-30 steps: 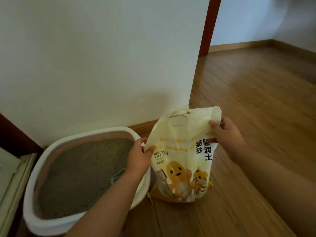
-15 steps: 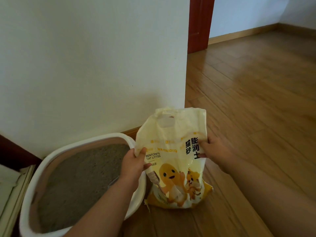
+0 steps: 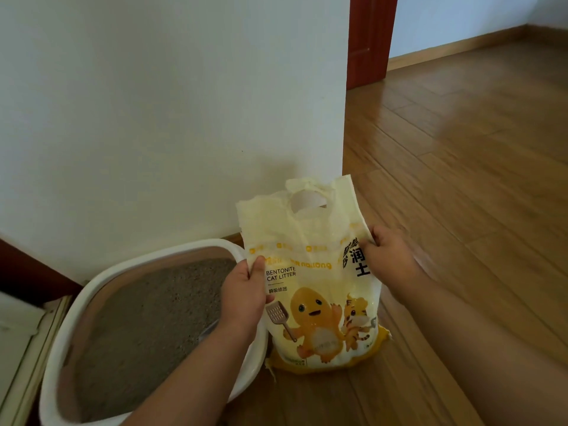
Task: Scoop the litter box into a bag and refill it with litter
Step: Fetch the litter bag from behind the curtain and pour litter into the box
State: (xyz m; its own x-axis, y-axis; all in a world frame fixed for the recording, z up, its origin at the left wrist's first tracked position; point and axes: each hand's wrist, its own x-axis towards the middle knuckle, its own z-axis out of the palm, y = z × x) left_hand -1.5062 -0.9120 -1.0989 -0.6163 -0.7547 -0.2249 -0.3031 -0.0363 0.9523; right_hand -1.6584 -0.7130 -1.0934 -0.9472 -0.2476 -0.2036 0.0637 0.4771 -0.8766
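A yellow and white bag of bentonite cat litter [image 3: 313,302] stands upright on the wood floor, against the wall's corner. My left hand [image 3: 244,295] grips its left edge and my right hand [image 3: 387,256] grips its right edge, both about halfway up. Its top, with a cut-out handle, sticks up loosely. To the left sits a white litter box [image 3: 123,272] filled with grey litter [image 3: 147,318]. A pale scoop [image 3: 206,332] peeks out from under my left forearm inside the box.
A white wall [image 3: 169,118] rises directly behind the box and bag. A dark red door frame [image 3: 368,41] stands at the back. Wood flooring [image 3: 461,179] stretches to the right. A pale cabinet edge [image 3: 21,348] sits at the far left.
My right hand slid down from the bag's top corner to its right side. My left hand stayed on the left edge. The bag now stands straighter and its top is loose.
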